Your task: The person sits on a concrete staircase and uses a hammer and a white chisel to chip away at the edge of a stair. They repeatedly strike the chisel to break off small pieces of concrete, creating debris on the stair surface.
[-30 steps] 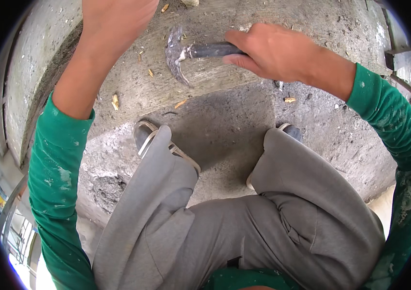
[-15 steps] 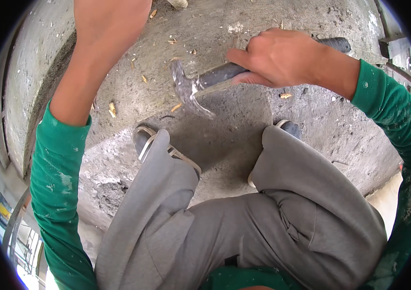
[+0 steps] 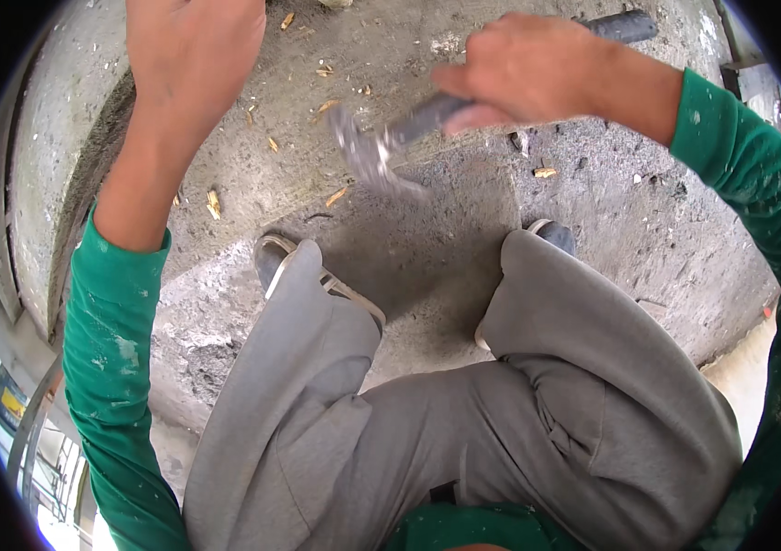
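Note:
My right hand [image 3: 528, 69] is wrapped round the dark handle of a claw hammer [image 3: 374, 158]. Its metal head, spattered pale and smeared by motion, hangs above the concrete to the left of that hand. The handle's end sticks out behind my wrist at the upper right. My left hand [image 3: 196, 60] is at the top left, with its back toward me. The upper edge of the picture cuts off its fingers, so whatever they grip or touch is hidden.
Rough grey concrete [image 3: 446, 220] lies under my feet, scattered with wood chips [image 3: 214, 204]. A raised concrete edge [image 3: 96, 147] runs along the left. A pale stub [image 3: 336, 3] shows at the top edge. My shoes [image 3: 273, 257] stand apart below the hammer.
My right hand and the hammer have moved upward, the hammer head also a little to the right. My left hand has shifted slightly left.

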Demonstrator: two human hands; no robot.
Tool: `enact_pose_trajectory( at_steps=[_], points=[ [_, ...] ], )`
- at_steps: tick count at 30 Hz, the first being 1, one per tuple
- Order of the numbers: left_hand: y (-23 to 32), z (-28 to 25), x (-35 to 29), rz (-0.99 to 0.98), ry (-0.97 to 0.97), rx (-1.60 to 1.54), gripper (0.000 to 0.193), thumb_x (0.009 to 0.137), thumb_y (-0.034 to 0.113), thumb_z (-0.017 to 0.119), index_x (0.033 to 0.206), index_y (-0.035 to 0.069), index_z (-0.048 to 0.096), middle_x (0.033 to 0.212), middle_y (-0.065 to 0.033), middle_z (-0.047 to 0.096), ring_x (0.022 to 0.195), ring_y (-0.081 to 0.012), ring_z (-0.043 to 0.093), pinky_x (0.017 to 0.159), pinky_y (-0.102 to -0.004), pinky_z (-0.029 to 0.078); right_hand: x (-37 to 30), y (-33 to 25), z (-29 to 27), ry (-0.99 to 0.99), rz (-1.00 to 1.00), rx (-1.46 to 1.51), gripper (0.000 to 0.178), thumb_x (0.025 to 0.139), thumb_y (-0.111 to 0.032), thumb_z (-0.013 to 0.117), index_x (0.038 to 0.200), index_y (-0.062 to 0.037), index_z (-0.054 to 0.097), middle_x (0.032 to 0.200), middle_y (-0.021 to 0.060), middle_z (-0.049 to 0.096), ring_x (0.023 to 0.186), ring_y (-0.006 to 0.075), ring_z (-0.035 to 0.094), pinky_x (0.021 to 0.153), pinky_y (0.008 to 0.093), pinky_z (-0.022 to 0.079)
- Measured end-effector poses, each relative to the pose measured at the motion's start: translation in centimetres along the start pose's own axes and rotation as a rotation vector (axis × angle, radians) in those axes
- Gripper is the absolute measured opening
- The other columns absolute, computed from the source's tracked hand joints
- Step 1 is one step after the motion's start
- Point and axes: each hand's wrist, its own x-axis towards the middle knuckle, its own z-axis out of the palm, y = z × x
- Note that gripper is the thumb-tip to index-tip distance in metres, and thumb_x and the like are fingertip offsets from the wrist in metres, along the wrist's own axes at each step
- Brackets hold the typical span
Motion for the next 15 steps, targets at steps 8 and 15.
enact_pose_trajectory(
  at_steps=[8, 15],
  points=[
    [0.6, 0.0, -1.3, -0.071, 0.037, 0.003, 0.021, 0.096, -0.008, 0.057, 0.113, 0.005, 0.053, 0.105, -0.0115, 0.066, 0.094, -0.0152, 0.064, 0.085, -0.0280, 0.057, -1.6, -2.5, 1.1, 0.059, -0.075, -0.039, 0.052, 0.105, -0.053, 0.054, 0.103, -0.0038, 0.068, 0.079, 0.0162, 0.071, 0.084, 0.0381, 0.074, 0.072, 0.0498, 0.061],
    [1.6, 0.8, -1.2, -0.122, 0.086, 0.089, 0.021, 0.096, -0.006, 0.059, 0.114, 0.005, 0.055, 0.107, -0.0093, 0.066, 0.100, -0.0150, 0.063, 0.089, -0.0293, 0.054, 0.1, 1.4, -2.0, -0.015, 0.181, -0.012, 0.067, 0.104, -0.062, 0.048, 0.100, 0.0003, 0.071, 0.088, 0.0229, 0.072, 0.086, 0.0445, 0.072, 0.075, 0.0538, 0.060]
  ],
)
